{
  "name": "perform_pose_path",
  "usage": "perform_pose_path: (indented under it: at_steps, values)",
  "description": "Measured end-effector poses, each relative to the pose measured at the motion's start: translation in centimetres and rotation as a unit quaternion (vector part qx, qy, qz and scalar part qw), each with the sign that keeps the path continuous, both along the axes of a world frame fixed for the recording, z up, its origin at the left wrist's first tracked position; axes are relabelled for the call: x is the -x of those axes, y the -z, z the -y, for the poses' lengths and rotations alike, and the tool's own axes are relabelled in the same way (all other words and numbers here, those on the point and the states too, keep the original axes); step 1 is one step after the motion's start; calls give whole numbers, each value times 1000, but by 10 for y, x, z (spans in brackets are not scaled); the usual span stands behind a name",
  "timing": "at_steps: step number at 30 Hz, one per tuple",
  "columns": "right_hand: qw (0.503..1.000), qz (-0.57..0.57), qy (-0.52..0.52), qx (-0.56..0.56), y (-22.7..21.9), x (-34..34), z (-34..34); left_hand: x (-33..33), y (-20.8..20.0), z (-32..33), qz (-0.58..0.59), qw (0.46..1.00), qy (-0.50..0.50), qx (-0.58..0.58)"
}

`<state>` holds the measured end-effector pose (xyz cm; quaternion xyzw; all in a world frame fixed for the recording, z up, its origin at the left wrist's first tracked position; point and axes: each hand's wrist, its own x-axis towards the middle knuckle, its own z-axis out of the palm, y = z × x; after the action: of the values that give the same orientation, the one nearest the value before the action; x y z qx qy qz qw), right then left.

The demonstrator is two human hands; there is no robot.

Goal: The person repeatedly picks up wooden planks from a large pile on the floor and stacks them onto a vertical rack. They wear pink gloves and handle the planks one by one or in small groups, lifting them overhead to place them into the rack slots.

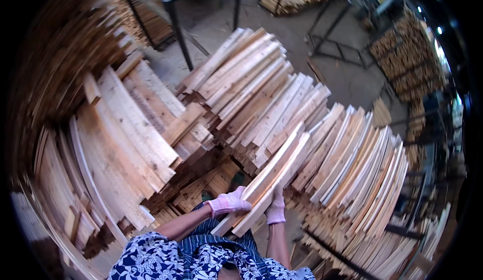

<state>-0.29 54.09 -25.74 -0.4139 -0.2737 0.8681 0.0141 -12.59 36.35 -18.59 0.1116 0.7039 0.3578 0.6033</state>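
We have the left hand point(231, 202) closed around the left edge of the pair of boards point(266, 194), fingers wrapped on the wood. The right hand point(275, 207) grips the right side; its fingertips are out of sight. Both wear pale pink gloves. So the boards sit clamped between the hands, slanting from near the body up to the right.

Risks, as we judge them: the two boards lie lengthwise with a gap showing between them, so uneven pressure could make one slide or twist free. Both hands sit toward the near ends, so the long far part could dip or knock the right stack point(352, 164) or middle stack point(261, 89). Smooth glove fabric might slip too.

Pose: left forearm comes in low and slanted from the left, right forearm nearly upright, both from patterned sleeves point(146, 255). We can't tell whether the far ends touch the stacks. Farther left, the left stack point(126, 139) has ragged, overhanging ends; loose pieces there might get bumped.
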Motion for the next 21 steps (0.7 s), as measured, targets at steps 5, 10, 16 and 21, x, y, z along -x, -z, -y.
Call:
perform_pose_path:
  at_steps: [5,10,16,21]
  values:
    - [977,7,-43,-207,-26,29,20,-1,-17,32,-57,996,-62,-32]
    - [946,-98,-158,-266,-172,78,62,-7,-103,75,-119,970,-178,-112]
    - [855,-277,-342,-274,-249,155,143,-39,-160,160,-131,840,-463,-249]
    - [783,-309,-491,-222,-276,199,256,-59,-163,231,-127,709,-623,-303]
